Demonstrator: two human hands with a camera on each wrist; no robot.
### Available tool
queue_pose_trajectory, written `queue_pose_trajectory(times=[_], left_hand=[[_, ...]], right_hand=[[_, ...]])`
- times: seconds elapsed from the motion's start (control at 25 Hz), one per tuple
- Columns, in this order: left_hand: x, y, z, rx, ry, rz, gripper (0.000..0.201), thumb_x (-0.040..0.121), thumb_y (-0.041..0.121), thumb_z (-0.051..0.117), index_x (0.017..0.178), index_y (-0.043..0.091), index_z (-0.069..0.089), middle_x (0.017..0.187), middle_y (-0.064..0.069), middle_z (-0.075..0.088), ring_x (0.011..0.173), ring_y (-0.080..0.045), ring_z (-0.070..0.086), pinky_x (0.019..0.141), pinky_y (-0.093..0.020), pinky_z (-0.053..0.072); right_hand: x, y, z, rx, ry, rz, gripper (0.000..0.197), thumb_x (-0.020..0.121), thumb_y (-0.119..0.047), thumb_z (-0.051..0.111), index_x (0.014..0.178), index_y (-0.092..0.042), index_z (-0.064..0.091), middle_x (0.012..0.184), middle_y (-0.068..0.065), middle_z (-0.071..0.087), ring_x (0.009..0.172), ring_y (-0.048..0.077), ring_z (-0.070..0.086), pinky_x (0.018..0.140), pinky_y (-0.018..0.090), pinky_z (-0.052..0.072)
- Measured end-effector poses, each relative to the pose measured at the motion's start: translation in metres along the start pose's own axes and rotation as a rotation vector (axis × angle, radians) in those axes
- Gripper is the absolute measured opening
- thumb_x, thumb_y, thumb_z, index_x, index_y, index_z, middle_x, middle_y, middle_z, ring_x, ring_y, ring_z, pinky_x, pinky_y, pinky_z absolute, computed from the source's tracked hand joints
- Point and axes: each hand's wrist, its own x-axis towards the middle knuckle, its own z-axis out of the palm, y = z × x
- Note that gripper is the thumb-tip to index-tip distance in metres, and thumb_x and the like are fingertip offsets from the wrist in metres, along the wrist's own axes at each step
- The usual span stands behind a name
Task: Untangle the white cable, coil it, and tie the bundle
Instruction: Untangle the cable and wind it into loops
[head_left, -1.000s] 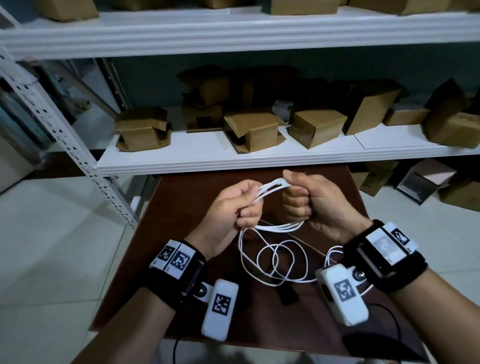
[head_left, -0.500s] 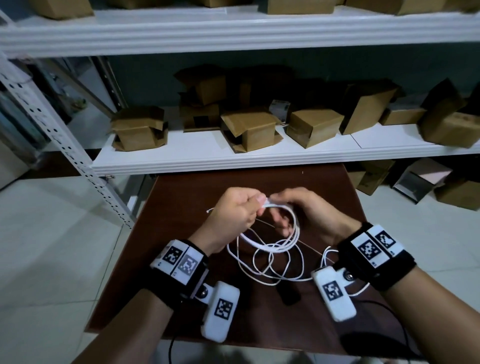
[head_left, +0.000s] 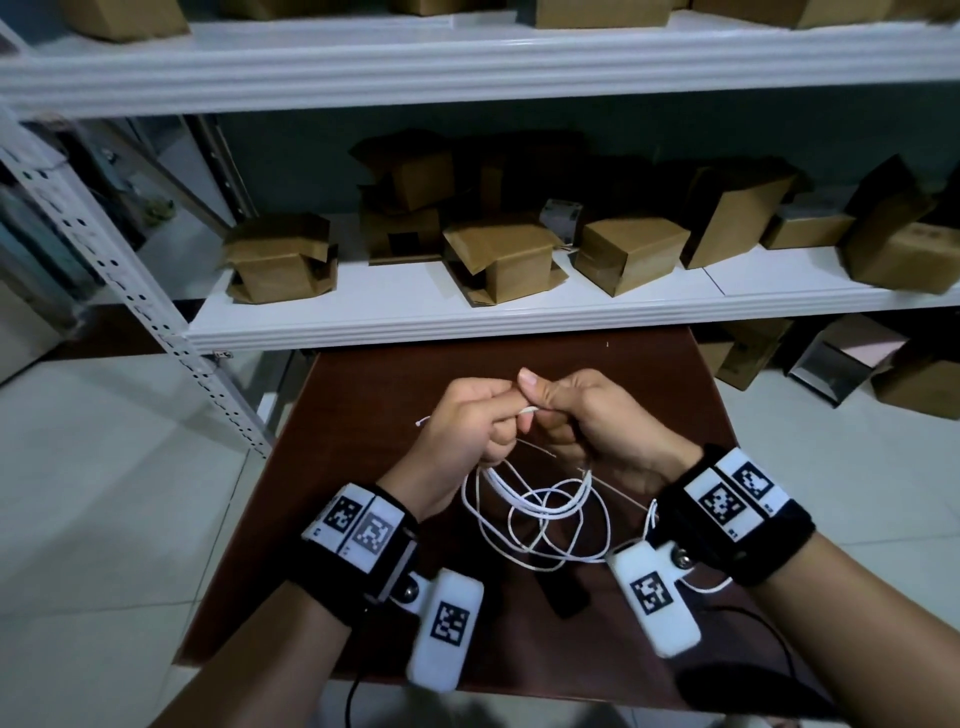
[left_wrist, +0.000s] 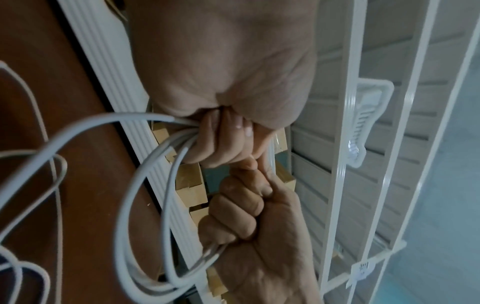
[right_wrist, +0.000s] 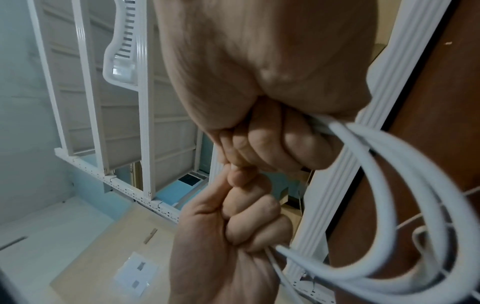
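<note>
The white cable (head_left: 537, 512) hangs in several loops above the dark brown table (head_left: 363, 395). My left hand (head_left: 496, 423) and right hand (head_left: 550, 413) sit fist to fist, each gripping the top of the loop bundle. A short cable end (head_left: 422, 422) pokes out to the left of my left fist. In the left wrist view my left hand's fingers (left_wrist: 221, 144) curl round the cable strands (left_wrist: 145, 185). In the right wrist view my right hand's fingers (right_wrist: 272, 148) clamp the strands (right_wrist: 384, 174). A thin wire (head_left: 613, 488) runs under my right hand.
A small black object (head_left: 563, 592) lies on the table beneath the loops. Right behind the table stands a white shelf (head_left: 467, 317) with several cardboard boxes (head_left: 498, 260). A perforated shelf post (head_left: 156, 322) slants at the left. More boxes (head_left: 914, 384) sit on the tiled floor at right.
My hands have come together and dropped slightly. The loop that was stretched between them a second ago is now bunched inside both fists, with the loops hanging below.
</note>
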Motion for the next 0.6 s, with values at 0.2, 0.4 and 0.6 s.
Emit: queue_pose_trajectory(times=[0.2, 0.4, 0.6], left_hand=[[0.003, 0.004, -0.012, -0.340, -0.099, 0.000, 0.037, 0.108, 0.030, 0.048, 0.079, 0.008, 0.054, 0.053, 0.009, 0.028, 0.040, -0.002, 0.024, 0.048, -0.023, 0.010], [0.000, -0.012, 0.011, -0.556, -0.099, -0.001, 0.039, 0.113, 0.033, 0.037, 0.081, 0.013, 0.050, 0.055, 0.011, 0.027, 0.041, 0.000, 0.024, 0.047, -0.022, 0.012], [0.001, -0.004, 0.012, -0.456, 0.025, 0.030, 0.038, 0.114, 0.024, 0.036, 0.079, 0.013, 0.046, 0.054, 0.010, 0.024, 0.039, 0.000, 0.019, 0.039, -0.018, 0.013]], right_hand=[[-0.001, -0.007, -0.001, 0.330, 0.084, -0.106, 0.053, 0.102, -0.033, 0.058, 0.057, -0.022, 0.032, 0.049, -0.005, 0.017, 0.038, 0.009, 0.013, 0.048, 0.029, 0.005], [0.001, -0.007, -0.003, 0.522, 0.214, -0.187, 0.056, 0.102, -0.031, 0.058, 0.055, -0.023, 0.028, 0.047, -0.006, 0.016, 0.037, 0.009, 0.013, 0.039, 0.023, 0.014], [-0.001, -0.002, -0.004, 0.477, 0.136, -0.153, 0.052, 0.103, -0.037, 0.053, 0.058, -0.019, 0.034, 0.051, -0.003, 0.020, 0.042, 0.011, 0.018, 0.046, 0.027, 0.013]])
